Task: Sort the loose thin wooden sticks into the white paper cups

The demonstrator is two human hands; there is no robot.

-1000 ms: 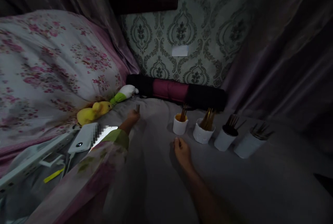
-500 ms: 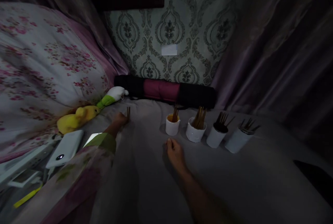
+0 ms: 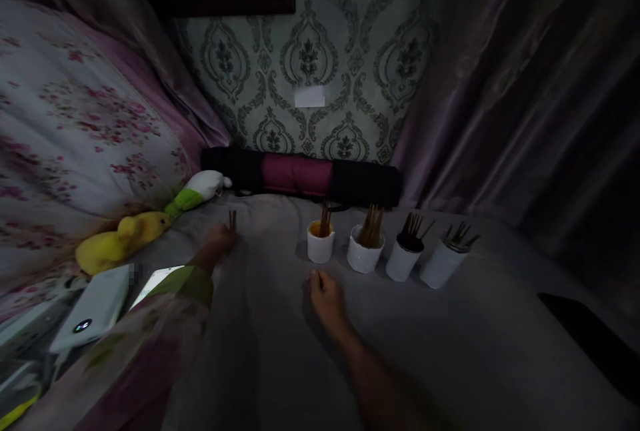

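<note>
Nearest on the grey bed sheet (image 3: 280,364), the right hand (image 3: 325,294) rests with its fingers curled under; whether it grips anything cannot be told. Farther left, the left hand (image 3: 219,237) pinches a few thin brown sticks (image 3: 233,219) upright, to the right of a yellow plush toy (image 3: 117,244). Beyond the right hand, four white round cups (image 3: 364,257) stand in a row, each holding similar sticks. Behind them a black and magenta roll (image 3: 300,177) lies along the wall.
</note>
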